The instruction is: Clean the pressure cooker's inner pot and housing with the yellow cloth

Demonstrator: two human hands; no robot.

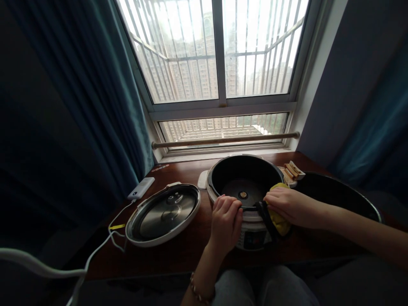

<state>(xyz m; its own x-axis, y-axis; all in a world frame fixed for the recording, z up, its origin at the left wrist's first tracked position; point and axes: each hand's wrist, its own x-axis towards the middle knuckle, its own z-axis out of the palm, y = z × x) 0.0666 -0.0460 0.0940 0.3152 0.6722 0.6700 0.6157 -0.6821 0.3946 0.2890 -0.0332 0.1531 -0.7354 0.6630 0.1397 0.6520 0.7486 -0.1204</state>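
Note:
An electric pressure cooker point(255, 227) stands lidless in front of me, with its dark inside and a round metal disc point(243, 194) at the bottom showing. My left hand point(225, 216) has its fingers curled over the front rim of the cooker. In my right hand point(283, 202) is a yellow cloth point(280, 221) with a dark edge, pressed against the rim at the front right. The cooker's lid point(162, 216) lies with its metal underside up to the left. A black inner pot point(341, 195) sits to the right, partly behind my right forearm.
A white power strip or box point(141, 188) with a cable point(98, 246) lies left of the lid, near a yellow strip point(117, 227). Small wooden-looking pieces point(291, 172) sit behind the cloth. The brown table point(153, 263) meets a barred window point(219, 106); a blue curtain point(105, 106) hangs left.

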